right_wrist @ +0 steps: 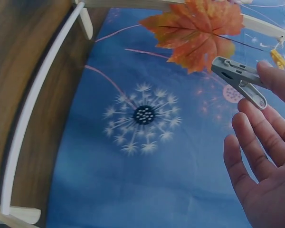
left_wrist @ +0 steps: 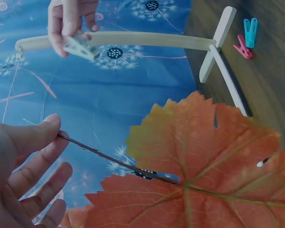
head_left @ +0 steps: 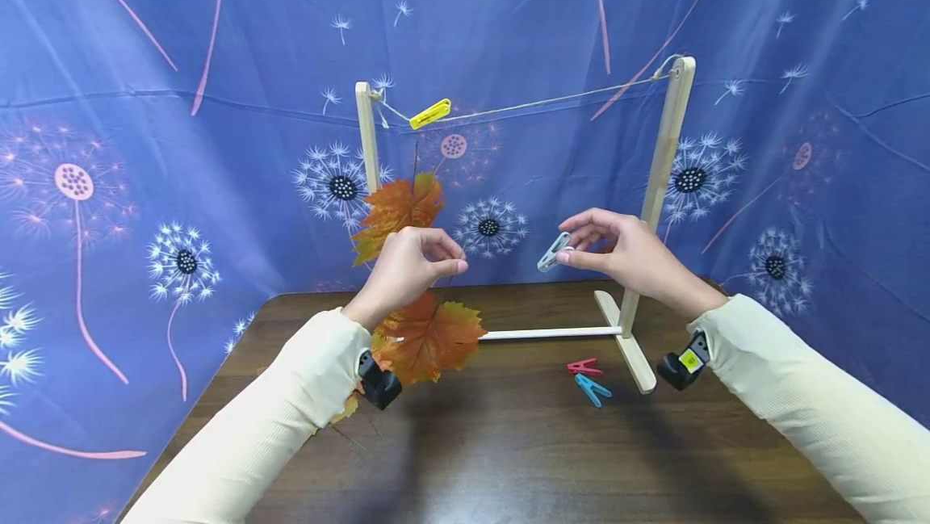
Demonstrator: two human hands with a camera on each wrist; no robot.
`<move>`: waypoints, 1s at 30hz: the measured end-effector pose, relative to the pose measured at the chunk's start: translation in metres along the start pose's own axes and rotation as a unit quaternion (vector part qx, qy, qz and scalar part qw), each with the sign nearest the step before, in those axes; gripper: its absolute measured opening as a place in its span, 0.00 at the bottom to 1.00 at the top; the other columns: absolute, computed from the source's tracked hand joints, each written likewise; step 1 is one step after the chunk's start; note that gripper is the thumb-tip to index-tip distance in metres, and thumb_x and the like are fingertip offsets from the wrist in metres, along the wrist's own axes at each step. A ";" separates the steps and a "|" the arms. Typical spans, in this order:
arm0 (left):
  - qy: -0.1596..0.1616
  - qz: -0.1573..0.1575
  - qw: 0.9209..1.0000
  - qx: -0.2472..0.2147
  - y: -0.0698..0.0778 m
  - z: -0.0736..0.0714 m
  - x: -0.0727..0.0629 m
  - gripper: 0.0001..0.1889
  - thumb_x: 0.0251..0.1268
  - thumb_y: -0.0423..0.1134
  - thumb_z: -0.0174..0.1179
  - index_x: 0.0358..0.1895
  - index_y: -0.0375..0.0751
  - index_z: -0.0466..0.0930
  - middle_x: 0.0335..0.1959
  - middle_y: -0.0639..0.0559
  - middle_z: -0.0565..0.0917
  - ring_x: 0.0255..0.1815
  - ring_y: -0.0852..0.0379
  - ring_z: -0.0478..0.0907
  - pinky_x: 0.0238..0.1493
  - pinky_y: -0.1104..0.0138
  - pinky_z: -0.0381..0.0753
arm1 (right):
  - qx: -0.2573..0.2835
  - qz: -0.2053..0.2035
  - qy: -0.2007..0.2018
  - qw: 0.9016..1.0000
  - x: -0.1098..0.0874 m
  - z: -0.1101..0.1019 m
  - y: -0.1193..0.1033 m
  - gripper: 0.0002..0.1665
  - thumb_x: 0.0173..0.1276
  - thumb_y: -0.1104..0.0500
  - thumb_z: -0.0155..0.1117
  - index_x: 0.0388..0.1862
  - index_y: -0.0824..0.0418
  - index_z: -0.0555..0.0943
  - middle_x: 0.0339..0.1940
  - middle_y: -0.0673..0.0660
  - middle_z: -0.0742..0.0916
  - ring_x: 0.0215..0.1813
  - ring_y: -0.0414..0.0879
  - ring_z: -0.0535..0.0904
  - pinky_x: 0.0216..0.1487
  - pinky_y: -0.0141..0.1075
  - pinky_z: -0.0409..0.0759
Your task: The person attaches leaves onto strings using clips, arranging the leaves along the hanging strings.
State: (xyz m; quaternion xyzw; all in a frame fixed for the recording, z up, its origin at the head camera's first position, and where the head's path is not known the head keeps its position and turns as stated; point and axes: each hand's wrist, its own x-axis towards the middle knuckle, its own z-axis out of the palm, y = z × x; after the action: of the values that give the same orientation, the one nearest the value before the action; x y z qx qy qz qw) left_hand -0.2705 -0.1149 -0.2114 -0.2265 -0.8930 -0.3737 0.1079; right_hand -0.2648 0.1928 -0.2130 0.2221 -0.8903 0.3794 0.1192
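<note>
My left hand (head_left: pixel 421 262) pinches the thin brown stem (left_wrist: pixel 99 153) of an orange artificial leaf (head_left: pixel 436 338) between thumb and forefinger; the leaf hangs below the hand. The other left fingers are spread in the left wrist view. In my right hand (head_left: pixel 617 253) a grey clothespin (right_wrist: pixel 237 78) is gripped between thumb and fingertips, its other end pointing toward the left hand. Between two wooden posts runs a string (head_left: pixel 552 100). A yellow clothespin (head_left: pixel 430 114) sits on it near the left post, and a second orange leaf (head_left: pixel 400 209) hangs beneath by its stem.
A red clothespin (head_left: pixel 584 366) and a blue clothespin (head_left: pixel 592 389) lie on the brown table (head_left: pixel 508 459), near the foot of the right post (head_left: pixel 668 153). A white rod (head_left: pixel 552 333) joins the posts low down. More leaf (head_left: pixel 349 408) shows partly behind the left forearm. Blue dandelion-print cloth hangs behind.
</note>
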 end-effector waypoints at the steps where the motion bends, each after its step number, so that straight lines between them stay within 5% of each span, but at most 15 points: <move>1: 0.004 0.000 1.000 -0.001 0.002 0.001 0.002 0.03 0.63 0.40 0.72 0.35 0.46 0.89 0.27 0.56 0.88 0.36 0.55 0.85 0.39 0.59 0.81 | 0.001 -0.002 0.001 1.000 0.002 -0.001 -0.002 0.24 0.68 0.51 0.73 0.59 0.58 0.82 0.44 0.55 0.87 0.43 0.48 0.80 0.40 0.37 0.75; 9: 0.054 0.022 0.998 -0.022 0.012 0.004 0.019 0.04 0.65 0.38 0.71 0.38 0.43 0.89 0.32 0.52 0.89 0.34 0.56 0.85 0.38 0.60 0.81 | -0.005 -0.025 0.011 1.000 0.020 -0.010 -0.020 0.25 0.69 0.52 0.72 0.61 0.59 0.81 0.47 0.56 0.86 0.48 0.47 0.80 0.47 0.39 0.75; 16: 0.086 0.012 0.995 -0.048 0.018 0.004 0.030 0.05 0.65 0.39 0.71 0.38 0.42 0.89 0.34 0.51 0.90 0.36 0.55 0.84 0.38 0.61 0.80 | 0.000 -0.034 0.042 0.999 0.035 -0.016 -0.038 0.25 0.68 0.51 0.73 0.61 0.58 0.81 0.47 0.56 0.87 0.48 0.49 0.80 0.48 0.44 0.75; 30: 0.158 0.015 0.986 -0.060 0.019 0.005 0.055 0.06 0.65 0.40 0.71 0.40 0.42 0.90 0.34 0.48 0.90 0.37 0.54 0.86 0.43 0.59 0.81 | 0.019 -0.034 0.074 0.996 0.069 -0.026 -0.063 0.26 0.66 0.50 0.75 0.59 0.59 0.82 0.47 0.56 0.87 0.48 0.44 0.81 0.46 0.38 0.73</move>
State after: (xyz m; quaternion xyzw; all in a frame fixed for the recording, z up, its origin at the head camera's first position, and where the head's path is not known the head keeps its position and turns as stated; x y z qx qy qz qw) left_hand -0.3095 -0.0818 -0.1829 -0.1843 -0.8372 -0.4558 0.2395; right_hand -0.2927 0.1520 -0.1295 0.2261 -0.8634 0.4076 0.1932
